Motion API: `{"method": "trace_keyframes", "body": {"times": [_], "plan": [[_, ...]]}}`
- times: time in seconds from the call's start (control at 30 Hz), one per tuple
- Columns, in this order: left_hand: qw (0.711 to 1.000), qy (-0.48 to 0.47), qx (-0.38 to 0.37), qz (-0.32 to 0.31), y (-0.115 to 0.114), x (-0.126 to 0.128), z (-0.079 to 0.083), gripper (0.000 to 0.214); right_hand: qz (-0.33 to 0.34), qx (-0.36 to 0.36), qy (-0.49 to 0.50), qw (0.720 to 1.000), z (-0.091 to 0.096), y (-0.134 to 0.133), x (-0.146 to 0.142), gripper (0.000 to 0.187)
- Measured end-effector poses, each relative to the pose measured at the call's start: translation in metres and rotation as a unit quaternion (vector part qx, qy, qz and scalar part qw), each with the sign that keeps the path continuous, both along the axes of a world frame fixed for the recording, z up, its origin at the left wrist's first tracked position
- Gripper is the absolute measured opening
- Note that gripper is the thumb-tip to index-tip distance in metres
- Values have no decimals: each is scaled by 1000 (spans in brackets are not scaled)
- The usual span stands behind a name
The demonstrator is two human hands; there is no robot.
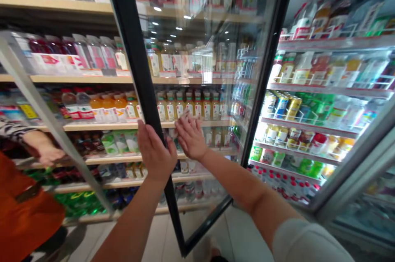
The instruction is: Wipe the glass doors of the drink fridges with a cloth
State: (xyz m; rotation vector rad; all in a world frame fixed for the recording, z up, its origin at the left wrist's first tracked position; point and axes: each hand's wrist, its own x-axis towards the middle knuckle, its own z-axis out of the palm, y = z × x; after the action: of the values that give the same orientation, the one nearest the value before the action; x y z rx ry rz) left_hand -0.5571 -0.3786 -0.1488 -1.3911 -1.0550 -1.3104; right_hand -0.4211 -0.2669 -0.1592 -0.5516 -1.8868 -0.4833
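A black-framed glass cooler door [135, 56] stands swung open in front of me. My left hand [156, 153] is closed around its black edge at about mid height. My right hand [190, 136] lies flat on the glass pane just to the right, fingers stretched out and holding nothing. Behind the opening, the cooler's wire shelves [308, 120] carry cans and bottled drinks.
Wooden store shelves [101, 127] with rows of bottled drinks fill the left and show through the glass. Another person in an orange apron [21, 212] stands at the far left, a hand [46, 153] reaching toward those shelves. A second glass door [354, 163] stands at the right.
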Motion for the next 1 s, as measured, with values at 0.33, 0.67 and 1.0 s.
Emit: {"method": "trace_keyframes", "body": {"times": [0.33,0.67,1.0], "plan": [[988,39,-119,85,36,51,-75,77,-27,-6,244,969,10,59,64,60],[985,12,-81,153,78,21,-92,87,-12,11,271,962,-10,110,102,70],[978,17,-98,181,93,12,-93,74,13,48,208,977,-20,90,64,71]]}}
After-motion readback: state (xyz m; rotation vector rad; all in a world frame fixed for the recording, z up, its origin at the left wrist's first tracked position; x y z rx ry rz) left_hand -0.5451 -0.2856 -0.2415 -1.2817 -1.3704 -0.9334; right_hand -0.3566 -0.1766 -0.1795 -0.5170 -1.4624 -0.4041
